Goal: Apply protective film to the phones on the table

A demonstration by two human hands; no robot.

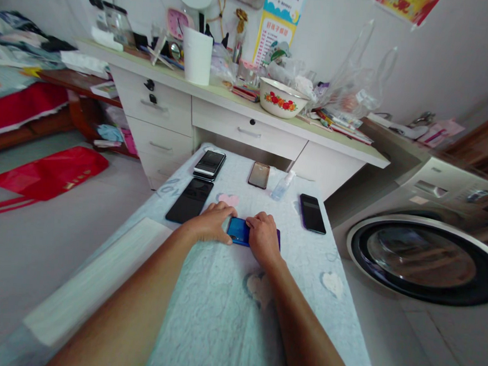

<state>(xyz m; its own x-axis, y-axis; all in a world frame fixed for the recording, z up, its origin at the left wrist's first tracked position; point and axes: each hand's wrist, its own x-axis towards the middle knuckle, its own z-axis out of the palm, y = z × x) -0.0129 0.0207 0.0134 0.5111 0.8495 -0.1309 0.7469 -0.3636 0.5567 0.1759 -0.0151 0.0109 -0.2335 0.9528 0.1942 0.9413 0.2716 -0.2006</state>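
Observation:
A blue phone (239,231) lies crosswise on the cloth-covered table (210,314), back side up. My left hand (213,223) grips its left end, thumb at the near edge and fingers at the far edge. Bunched fingers of my right hand (264,239) press on the phone's middle and right part; anything under them is hidden. Beyond my left hand lies a large black phone (190,200), with stacked phones (209,164) behind it. A brownish phone case (259,174) and a clear spray bottle (283,186) are farther back. Another dark phone (312,213) rests at the right.
A long white strip (99,279) runs along the table's left side. Behind stands a white desk (248,122) bearing a flowered bowl (282,99), a white cylinder (197,57) and plastic bags. A washing machine (429,218) is at the right, a red bag (56,172) on the left floor.

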